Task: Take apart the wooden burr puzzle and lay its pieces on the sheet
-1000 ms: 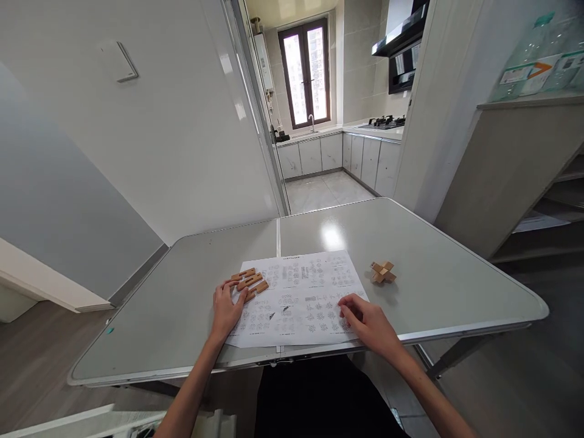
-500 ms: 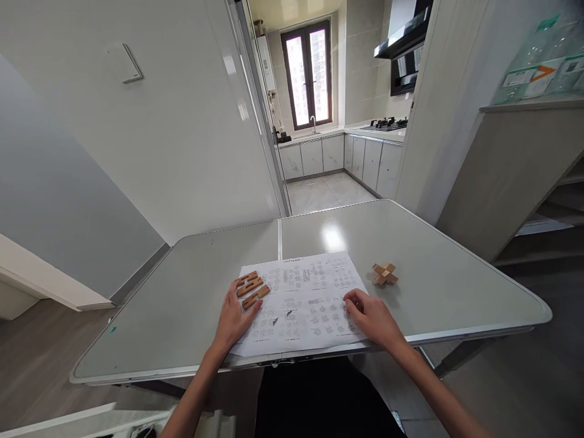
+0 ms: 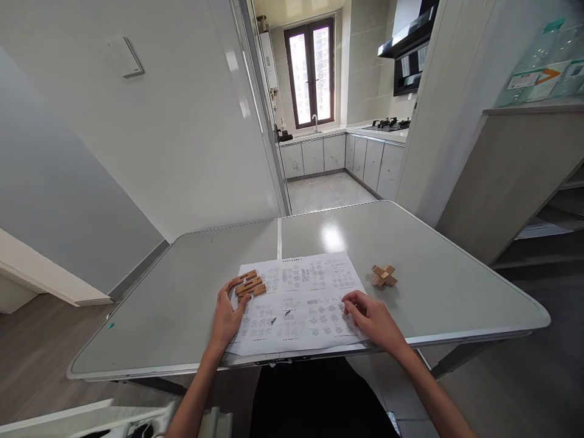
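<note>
Several slotted wooden puzzle pieces (image 3: 250, 285) lie side by side on the left part of a printed instruction sheet (image 3: 292, 313). My left hand (image 3: 226, 317) is closed around their near left side, thumb at the front and fingers behind. On the sheet's right edge rests my right hand (image 3: 373, 315), its fingers curled together over the printed diagrams, with nothing visible in them. Just beyond that hand, an assembled wooden burr puzzle (image 3: 384, 275) sits on the grey table (image 3: 447, 286), off the paper.
The table has a pale metal rim, and a seam runs across its top. A white wall (image 3: 196, 152) stands behind its left side. At the right is a shelf unit (image 3: 515, 176) with plastic bottles (image 3: 541, 67) on top. A kitchen doorway opens beyond.
My left hand has drawn in around the wooden pieces, and they now lie closer together, the nearest one shifted away from me. My right hand has stayed nearly still.
</note>
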Tool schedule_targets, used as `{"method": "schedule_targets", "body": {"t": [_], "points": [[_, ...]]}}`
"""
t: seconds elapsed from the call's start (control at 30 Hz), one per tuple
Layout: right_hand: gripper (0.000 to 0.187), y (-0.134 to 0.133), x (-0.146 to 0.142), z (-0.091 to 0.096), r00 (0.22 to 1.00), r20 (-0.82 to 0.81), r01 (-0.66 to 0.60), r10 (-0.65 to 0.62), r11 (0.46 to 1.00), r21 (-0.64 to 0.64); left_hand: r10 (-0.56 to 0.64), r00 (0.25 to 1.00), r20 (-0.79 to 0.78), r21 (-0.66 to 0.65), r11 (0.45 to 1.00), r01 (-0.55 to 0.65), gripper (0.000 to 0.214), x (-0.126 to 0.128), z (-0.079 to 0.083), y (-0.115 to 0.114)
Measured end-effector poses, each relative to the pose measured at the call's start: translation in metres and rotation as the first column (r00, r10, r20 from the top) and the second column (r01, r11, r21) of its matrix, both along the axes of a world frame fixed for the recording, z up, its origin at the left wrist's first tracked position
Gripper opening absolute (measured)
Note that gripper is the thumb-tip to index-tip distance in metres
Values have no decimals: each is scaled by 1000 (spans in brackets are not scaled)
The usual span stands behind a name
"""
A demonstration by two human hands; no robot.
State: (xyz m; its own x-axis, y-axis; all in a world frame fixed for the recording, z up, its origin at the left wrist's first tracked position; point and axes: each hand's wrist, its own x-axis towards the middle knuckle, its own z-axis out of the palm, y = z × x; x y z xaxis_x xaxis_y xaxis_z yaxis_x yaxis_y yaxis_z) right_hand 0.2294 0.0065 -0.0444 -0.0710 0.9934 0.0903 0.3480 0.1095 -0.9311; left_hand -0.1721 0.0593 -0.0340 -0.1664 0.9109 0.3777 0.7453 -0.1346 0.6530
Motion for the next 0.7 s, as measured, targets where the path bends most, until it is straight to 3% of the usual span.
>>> {"method": "schedule_targets", "body": {"t": [0.3,0.7], "points": [[36,-2,2,1,999,-32,12,-12,1000,12,78,996,50,8,997,-79,41,-3,-3,1],[41,-2,2,5,998,-69,14,-13,1000,17,81,997,11,42,996,-82,48,-2,1,1]]}}
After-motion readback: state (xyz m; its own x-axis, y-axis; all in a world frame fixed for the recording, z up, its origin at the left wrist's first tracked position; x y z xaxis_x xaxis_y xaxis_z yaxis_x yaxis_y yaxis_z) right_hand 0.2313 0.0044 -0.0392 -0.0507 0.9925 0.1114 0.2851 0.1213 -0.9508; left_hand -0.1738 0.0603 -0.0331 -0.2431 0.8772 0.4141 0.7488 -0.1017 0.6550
